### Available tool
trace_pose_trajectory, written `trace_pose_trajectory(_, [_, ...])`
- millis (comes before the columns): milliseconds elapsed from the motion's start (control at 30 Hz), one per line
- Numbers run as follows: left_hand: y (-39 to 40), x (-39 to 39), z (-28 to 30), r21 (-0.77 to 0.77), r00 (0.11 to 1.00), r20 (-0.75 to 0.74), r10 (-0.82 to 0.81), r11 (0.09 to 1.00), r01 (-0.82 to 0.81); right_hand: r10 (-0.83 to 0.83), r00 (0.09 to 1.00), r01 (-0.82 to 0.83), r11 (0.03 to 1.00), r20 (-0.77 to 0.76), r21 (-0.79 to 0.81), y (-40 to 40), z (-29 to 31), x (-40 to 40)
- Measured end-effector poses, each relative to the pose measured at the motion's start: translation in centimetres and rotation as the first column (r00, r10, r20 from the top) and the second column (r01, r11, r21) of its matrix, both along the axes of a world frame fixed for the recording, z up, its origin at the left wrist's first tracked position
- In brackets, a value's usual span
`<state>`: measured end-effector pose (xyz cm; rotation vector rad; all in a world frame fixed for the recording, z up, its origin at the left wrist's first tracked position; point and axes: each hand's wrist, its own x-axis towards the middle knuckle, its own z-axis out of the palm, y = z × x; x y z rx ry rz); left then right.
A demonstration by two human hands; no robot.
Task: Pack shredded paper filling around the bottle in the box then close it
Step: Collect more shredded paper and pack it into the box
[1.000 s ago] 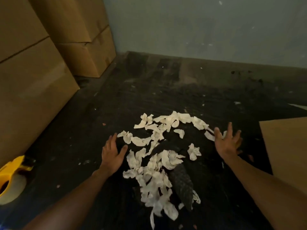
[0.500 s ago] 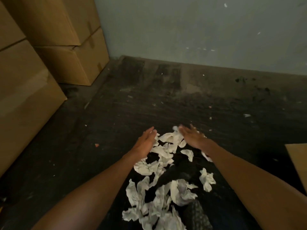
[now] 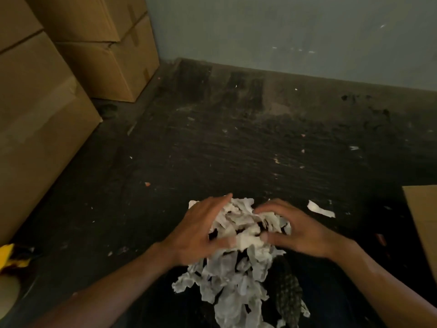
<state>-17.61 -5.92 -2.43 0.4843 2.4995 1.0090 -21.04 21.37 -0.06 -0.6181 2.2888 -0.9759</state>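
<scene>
Dark, scuffed floor (image 3: 236, 143) lies open ahead to the grey wall (image 3: 283, 31); stacked cardboard boxes (image 3: 47, 102) hem the left side, and a cardboard flap (image 3: 423, 221) cuts in at the right edge. A yellow object (image 3: 9, 256) at lower left is cropped and hard to identify, as is a dark patterned shape (image 3: 288, 292) low in the frame. No bottle can be made out. Both arms reach forward, the left hand (image 3: 201, 233) and right hand (image 3: 300, 230) cupped inward, fingers curled against a mound of shredded paper (image 3: 238, 228) between them. More shreds trail toward the camera; one loose strip (image 3: 319, 209) lies to the right.
</scene>
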Motion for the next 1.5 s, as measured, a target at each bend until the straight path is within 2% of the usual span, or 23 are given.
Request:
trace_pose_trajectory(67, [0.2,3.0,-1.5,-0.237,0.992,-0.044,-0.12,0.966,0.107,0.132,0.988,-0.109,0.964,-0.08,0.244,0.5,-1.4,1.3])
trace_pose_trajectory(100, [0.7,4.4,-2.3,-0.309,0.985,-0.049,-0.166,0.94,0.143,0.225,0.967,-0.175,0.926,-0.118,0.333,0.3,-2.3,1.9])
trace_pose_trajectory(167, [1.7,6.6,-4.6,-0.38,0.978,-0.037,-0.206,0.908,0.177,0.387,0.9,-0.266,0.853,-0.203,0.449,-0.5,-5.2,2.9])
trace_pose_trajectory(233, [2.7,7.5,-6.8,-0.431,0.979,-0.085,-0.184,0.893,0.13,0.467,0.835,-0.277,0.812,-0.289,0.513,-1.1,-8.2,3.2])
trace_pose_trajectory(300, [3.4,7.4,-8.5,-0.477,0.978,-0.169,-0.119,0.879,0.024,0.46,0.814,-0.237,0.821,-0.356,0.519,-1.6,-9.9,3.0])
trace_pose_trajectory(367, [3.8,7.5,-9.4,-0.483,0.982,-0.187,-0.036,0.874,-0.06,0.415,0.817,-0.199,0.855,-0.401,0.479,-1.9,-10.6,2.8])
trace_pose_trajectory(500, [3.9,8.1,-10.4,-0.401,0.949,-0.271,0.164,0.877,-0.265,0.221,0.802,-0.056,0.953,-0.554,0.299,-1.9,-11.6,3.7])
trace_pose_trajectory(633, [4.9,8.1,-10.6,-0.409,0.887,-0.439,0.143,0.847,-0.339,0.166,0.701,0.014,0.969,-0.694,0.246,-1.7,-12.5,4.6])
trace_pose_trajectory(667, [5.1,7.9,-10.6,-0.421,0.886,-0.444,0.138,0.84,-0.342,0.157,0.684,0.022,0.972,-0.712,0.236,-1.6,-12.7,4.8])
trace_pose_trajectory(800, [5.4,6.7,-9.9,-0.461,0.907,-0.377,0.19,0.811,-0.361,0.134,0.713,0.082,0.959,-0.688,0.271,-1.4,-12.8,5.4])
trace_pose_trajectory(867, [5.7,6.2,-9.2,-0.506,0.917,-0.354,0.183,0.787,-0.352,0.084,0.783,0.118,0.953,-0.616,0.279,-2.0,-11.8,4.9])
trace_pose_trajectory(933, [5.8,5.8,-8.5,-0.505,0.92,-0.34,0.194,0.788,-0.352,-0.049,0.872,0.172,0.962,-0.487,0.212,-2.1,-11.1,4.4])
trace_pose_trajectory(1000, [5.7,5.6,-7.8,-0.482,0.918,-0.309,0.25,0.79,-0.378,-0.213,0.916,0.257,0.962,-0.34,0.089,-1.9,-10.4,4.4])
trace_pose_trajectory(1133, [5.3,6.6,-6.1,-0.379,0.84,-0.248,0.483,0.75,-0.542,-0.478,0.876,0.471,0.877,-0.072,-0.093,0.0,-9.2,5.3])
trace_pose_trajectory(1300, [6.2,7.8,-3.3,-0.264,0.743,-0.297,0.6,0.696,-0.668,-0.638,0.765,0.621,0.767,-0.091,-0.16,1.8,-6.0,5.1])
trace_pose_trajectory(1500, [8.4,7.6,2.3,-0.145,0.686,-0.374,0.625,0.691,-0.708,-0.617,0.744,0.579,0.787,-0.255,-0.212,4.1,1.4,4.2])
